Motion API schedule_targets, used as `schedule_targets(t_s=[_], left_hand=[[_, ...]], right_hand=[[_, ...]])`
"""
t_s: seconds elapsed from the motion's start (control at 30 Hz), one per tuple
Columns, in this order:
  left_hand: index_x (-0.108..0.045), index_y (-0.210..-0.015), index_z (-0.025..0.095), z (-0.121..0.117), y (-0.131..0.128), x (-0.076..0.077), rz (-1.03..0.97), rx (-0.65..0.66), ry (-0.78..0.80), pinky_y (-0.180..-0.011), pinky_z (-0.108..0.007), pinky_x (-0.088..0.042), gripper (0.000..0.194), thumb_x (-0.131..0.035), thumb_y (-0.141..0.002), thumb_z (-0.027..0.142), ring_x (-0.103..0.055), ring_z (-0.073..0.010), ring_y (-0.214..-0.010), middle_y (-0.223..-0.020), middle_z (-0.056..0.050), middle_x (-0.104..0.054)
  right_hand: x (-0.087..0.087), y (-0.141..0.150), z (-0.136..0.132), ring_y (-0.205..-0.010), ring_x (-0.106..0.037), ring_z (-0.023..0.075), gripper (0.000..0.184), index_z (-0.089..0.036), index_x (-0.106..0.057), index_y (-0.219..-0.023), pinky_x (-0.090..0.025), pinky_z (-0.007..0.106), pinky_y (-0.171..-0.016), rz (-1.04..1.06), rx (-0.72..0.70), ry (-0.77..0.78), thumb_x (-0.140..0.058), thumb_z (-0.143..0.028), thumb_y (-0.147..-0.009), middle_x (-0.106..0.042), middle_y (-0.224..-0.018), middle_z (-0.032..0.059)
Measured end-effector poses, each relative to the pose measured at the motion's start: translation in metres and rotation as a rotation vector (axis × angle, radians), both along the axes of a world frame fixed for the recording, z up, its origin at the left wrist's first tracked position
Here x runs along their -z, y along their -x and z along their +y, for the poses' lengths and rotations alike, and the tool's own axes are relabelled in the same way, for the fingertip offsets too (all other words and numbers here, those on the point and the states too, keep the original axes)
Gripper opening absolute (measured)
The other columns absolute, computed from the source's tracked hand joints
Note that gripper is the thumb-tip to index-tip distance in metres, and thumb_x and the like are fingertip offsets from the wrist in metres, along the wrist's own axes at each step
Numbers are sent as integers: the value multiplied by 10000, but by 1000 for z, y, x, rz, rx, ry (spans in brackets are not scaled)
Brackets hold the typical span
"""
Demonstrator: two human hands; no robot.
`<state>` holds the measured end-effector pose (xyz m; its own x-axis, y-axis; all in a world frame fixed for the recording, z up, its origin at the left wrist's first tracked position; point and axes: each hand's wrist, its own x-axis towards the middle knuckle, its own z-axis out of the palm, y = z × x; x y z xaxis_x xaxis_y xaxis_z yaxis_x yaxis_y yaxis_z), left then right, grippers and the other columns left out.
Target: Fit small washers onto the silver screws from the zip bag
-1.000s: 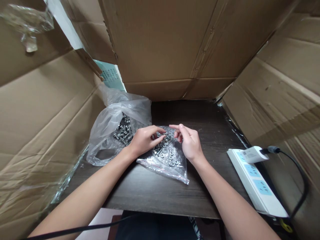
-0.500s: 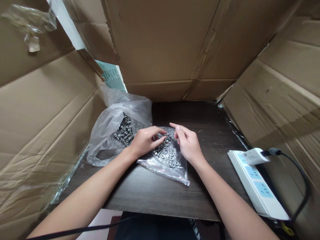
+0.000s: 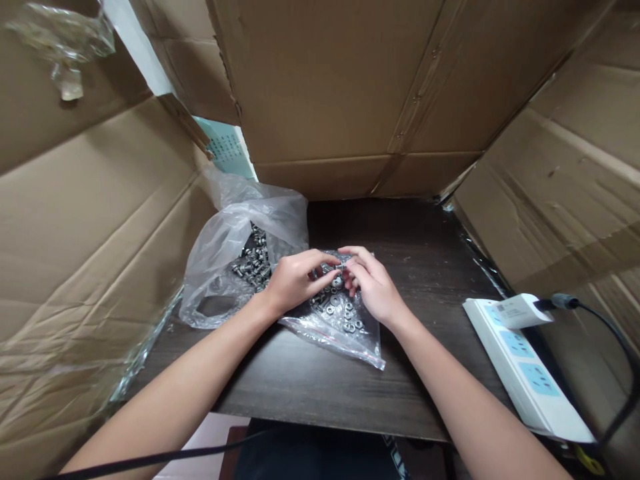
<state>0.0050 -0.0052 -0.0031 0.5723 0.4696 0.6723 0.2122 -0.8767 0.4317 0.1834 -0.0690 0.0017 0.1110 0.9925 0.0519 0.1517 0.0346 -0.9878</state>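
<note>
Left: cloudy translucent plastic bag [image 3: 213, 230], open, heap of silver metal bolts [image 3: 256, 263] inside. Left hand [image 3: 293, 281] pinches a small silver metal bolt [image 3: 339, 267], above a flat clear zip bag [image 3: 357, 353]. Loose silver nuts and washers [image 3: 349, 317] lie on that, unfitted. Right hand [image 3: 374, 288]: thumb and index narrow, at the bolt's end; can't tell if they grip anything. Bolt not set down; handling looks unfinished.

"Where's the open room?"

"Right of the right grip [image 3: 375, 288], bare tabletop [image 3: 430, 267] runs toward the power strip [image 3: 533, 377]. Beyond both grips it's open up to the cardboard wall [image 3: 330, 100]."

"And what blocks?"

"The bulky plastic bag [image 3: 284, 217], just left of the left grip [image 3: 295, 280]. Between the grips, hardly any gap."
</note>
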Motion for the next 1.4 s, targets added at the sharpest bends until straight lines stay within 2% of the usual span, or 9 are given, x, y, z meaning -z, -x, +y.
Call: schedule_targets(t_s=[0.13, 0.27, 0.47, 0.67, 0.87, 1.0, 1.13, 1.4], left_hand=[[-704, -1018, 150, -1, -1, 0, -24, 22, -22, -615, -192, -502, 109, -674, -942, 222, -631, -79, -620, -881, -28, -738], [-700, -1027, 156, -1, -2, 0, -12, 23, -5, -610, -191, -488, 117, -674, -940, 230, -614, -71, -603, -884, -20, -729], [-680, -1015, 152, -1, -1, 2, 64, 8, 59, -603, -193, -465, 112, -644, -932, 218, -603, -73, -602, -847, -11, -687], [-672, -1004, 164, -1, -1, 1, 116, -10, 75, -597, -203, -435, 129, -625, -938, 264, -556, -74, -587, -827, -2, -661], [-661, -1007, 171, -1, 0, -2, 171, -81, 37, -587, -223, -380, 146, -626, -930, 289, -510, -87, -585, -760, 21, -622], [-658, -991, 166, -1, 1, -3, 149, -45, 43, -592, -222, -381, 138, -611, -936, 283, -501, -88, -596, -758, 19, -597], [-650, -1000, 161, -1, 1, -2, 136, -16, 59, -589, -213, -390, 134, -582, -956, 268, -495, -81, -591, -790, 10, -599], [-654, -1043, 159, 1, 2, -1, 116, 16, 65, -608, -215, -419, 135, -592, -957, 243, -497, -79, -605, -862, -14, -613]], right_hand=[[-1, 2, 0, -571, -484, 136, 277, -210, -616, -1132, -411, 270, -514, 84, -39, -11, -502, -350, -922, -502, -706, -26], [1, 1, -1, -542, -419, 130, 258, -198, -611, -1130, -376, 279, -536, 13, -35, -108, -471, -329, -957, -429, -648, -48], [2, 1, -5, -659, -512, 162, 278, -201, -605, -1184, -402, 314, -675, -353, -17, -262, -405, -251, -998, -521, -722, -14], [0, 1, -5, -677, -554, 173, 295, -200, -605, -1205, -413, 309, -678, -396, -30, -286, -391, -235, -1004, -578, -763, -1], [-2, 1, -6, -703, -565, 180, 293, -205, -621, -1190, -426, 312, -700, -434, -14, -333, -398, -223, -1001, -598, -779, 9], [-4, 2, -7, -719, -576, 183, 298, -201, -627, -1182, -431, 316, -710, -422, -23, -341, -393, -222, -999, -617, -809, 18], [-4, 1, -7, -732, -574, 187, 287, -205, -635, -1164, -432, 326, -728, -390, -42, -274, -404, -263, -1004, -586, -764, 8], [-2, 4, -4, -719, -550, 163, 290, -204, -584, -1203, -444, 316, -669, -113, -112, -126, -511, -317, -946, -587, -841, 9]])
